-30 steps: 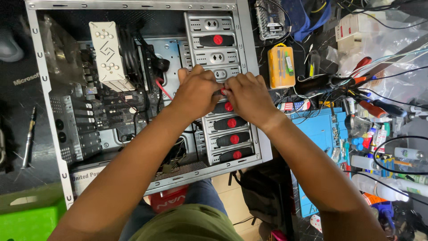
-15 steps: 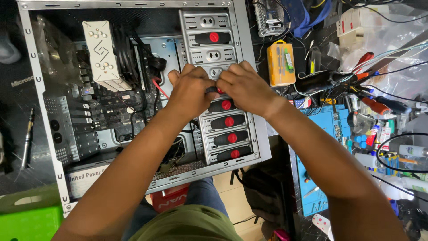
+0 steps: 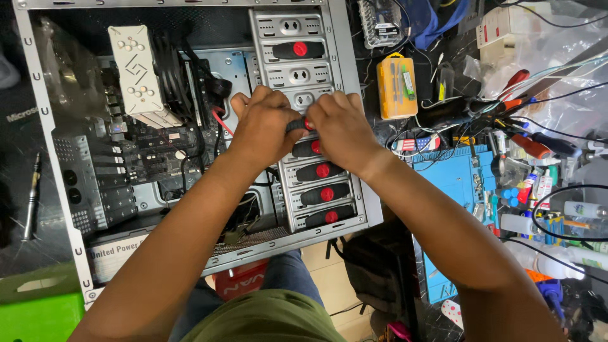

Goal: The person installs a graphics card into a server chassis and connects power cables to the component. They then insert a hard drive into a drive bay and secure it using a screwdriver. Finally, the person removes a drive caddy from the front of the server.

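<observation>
Hands, left hand [image 3: 266, 126] and right hand [image 3: 342, 130] together, clamp one black drive-bay latch [image 3: 297, 125] in the computer case [image 3: 354, 158], near its right edge.

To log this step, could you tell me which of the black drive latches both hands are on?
The latch between both hands, second from top; the other five stand uncovered.

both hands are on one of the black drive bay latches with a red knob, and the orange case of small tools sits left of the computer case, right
Not quite. In the head view both the left hand and right hand are on a black drive bay latch with a red knob, but the orange case of small tools sits right of the computer case, not left, on the cluttered bench.
</observation>
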